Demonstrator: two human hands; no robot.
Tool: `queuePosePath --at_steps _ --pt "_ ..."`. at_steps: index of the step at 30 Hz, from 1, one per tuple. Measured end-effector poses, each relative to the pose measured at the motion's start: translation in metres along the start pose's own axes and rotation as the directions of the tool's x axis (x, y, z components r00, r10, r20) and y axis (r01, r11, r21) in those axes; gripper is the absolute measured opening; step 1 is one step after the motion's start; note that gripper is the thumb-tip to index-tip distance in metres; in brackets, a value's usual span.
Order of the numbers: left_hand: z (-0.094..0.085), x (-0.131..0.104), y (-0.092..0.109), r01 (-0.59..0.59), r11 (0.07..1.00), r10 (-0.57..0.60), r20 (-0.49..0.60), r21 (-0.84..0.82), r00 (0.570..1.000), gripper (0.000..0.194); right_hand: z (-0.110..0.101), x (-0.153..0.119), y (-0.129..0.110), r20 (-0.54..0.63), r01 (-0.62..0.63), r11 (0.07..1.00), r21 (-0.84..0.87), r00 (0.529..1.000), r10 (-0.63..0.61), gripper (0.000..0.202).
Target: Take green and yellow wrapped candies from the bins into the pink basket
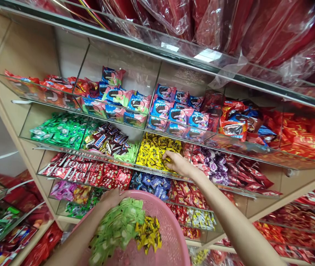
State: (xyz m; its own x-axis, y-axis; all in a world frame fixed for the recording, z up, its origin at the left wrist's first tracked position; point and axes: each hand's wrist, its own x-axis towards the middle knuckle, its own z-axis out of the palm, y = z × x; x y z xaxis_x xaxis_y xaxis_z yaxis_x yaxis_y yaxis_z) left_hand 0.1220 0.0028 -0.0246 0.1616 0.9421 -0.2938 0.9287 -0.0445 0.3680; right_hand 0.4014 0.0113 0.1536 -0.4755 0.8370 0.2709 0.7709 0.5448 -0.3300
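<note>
My left hand (pixel 113 197) grips the far rim of a pink plastic basket (pixel 174 236) with a perforated wall. Inside the basket lie a heap of green-wrapped candies (pixel 121 225) and a smaller pile of yellow-wrapped candies (pixel 149 232). Stretched out to the shelf, my right hand (pixel 176 162) reaches into a bin of yellow-wrapped candies (pixel 154 149). Its fingers are curled down onto the candies, and their tips are partly hidden among the wrappers. Next to that bin are Snickers bars (pixel 103 140) on the left and purple-wrapped candies (pixel 215 164) on the right.
Clear dividers and front panels split the shelves into bins. Above are blue and pink cookie packs (pixel 178 112); left are green-wrapped sweets (pixel 60 129). Blue-wrapped candies (pixel 156 184) sit below the yellow bin. Red plastic-wrapped packages (pixel 215 26) fill the top shelf above its glass edge.
</note>
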Motion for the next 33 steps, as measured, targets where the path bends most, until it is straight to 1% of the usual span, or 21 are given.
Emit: queuePosePath --at_steps 2,5,11,14,18,23,26,28,31,33 --pt "-0.001 -0.001 0.001 0.004 1.000 -0.004 -0.005 0.000 1.000 0.070 0.002 0.000 0.003 0.048 0.030 0.997 -0.068 0.998 -0.027 0.024" --pt "-0.002 -0.003 0.002 0.008 1.000 -0.008 -0.003 0.004 1.000 0.068 0.004 -0.003 0.007 0.075 0.049 0.990 -0.130 0.996 -0.039 0.025" --pt "-0.004 -0.006 0.004 0.008 1.000 -0.008 -0.007 0.000 1.000 0.068 0.004 -0.008 0.007 0.074 0.038 0.974 -0.223 0.997 -0.022 0.025" --pt "-0.005 -0.007 0.004 0.003 1.000 -0.003 -0.007 -0.008 1.000 0.068 0.003 -0.009 0.006 0.056 0.050 0.975 -0.218 0.998 -0.038 0.022" --pt "-0.003 -0.005 0.002 0.003 1.000 -0.003 -0.005 -0.014 1.000 0.070 0.001 -0.010 0.007 0.003 0.059 0.987 -0.150 0.998 -0.060 0.022" --pt "0.003 0.003 -0.003 0.003 1.000 -0.003 -0.012 0.007 1.000 0.077 -0.004 -0.014 0.012 -0.065 0.025 0.996 -0.087 0.997 -0.031 0.022" --pt "0.004 0.003 -0.003 0.009 1.000 -0.009 -0.006 0.018 1.000 0.078 -0.010 -0.016 0.010 -0.094 0.001 0.999 -0.039 0.996 -0.004 0.022" --pt "0.002 0.001 -0.001 0.009 1.000 -0.009 0.002 0.018 1.000 0.076 -0.014 -0.019 0.003 -0.134 -0.028 0.999 0.030 0.990 0.032 0.021" --pt "-0.003 -0.002 0.002 0.001 1.000 -0.001 0.014 0.009 1.000 0.075 -0.014 -0.024 -0.020 -0.188 -0.018 0.978 0.207 0.981 0.058 0.021" --pt "-0.004 -0.003 0.004 0.015 1.000 -0.015 0.023 0.008 1.000 0.075 -0.004 -0.029 -0.039 -0.149 0.011 0.943 0.331 0.988 0.041 0.022"
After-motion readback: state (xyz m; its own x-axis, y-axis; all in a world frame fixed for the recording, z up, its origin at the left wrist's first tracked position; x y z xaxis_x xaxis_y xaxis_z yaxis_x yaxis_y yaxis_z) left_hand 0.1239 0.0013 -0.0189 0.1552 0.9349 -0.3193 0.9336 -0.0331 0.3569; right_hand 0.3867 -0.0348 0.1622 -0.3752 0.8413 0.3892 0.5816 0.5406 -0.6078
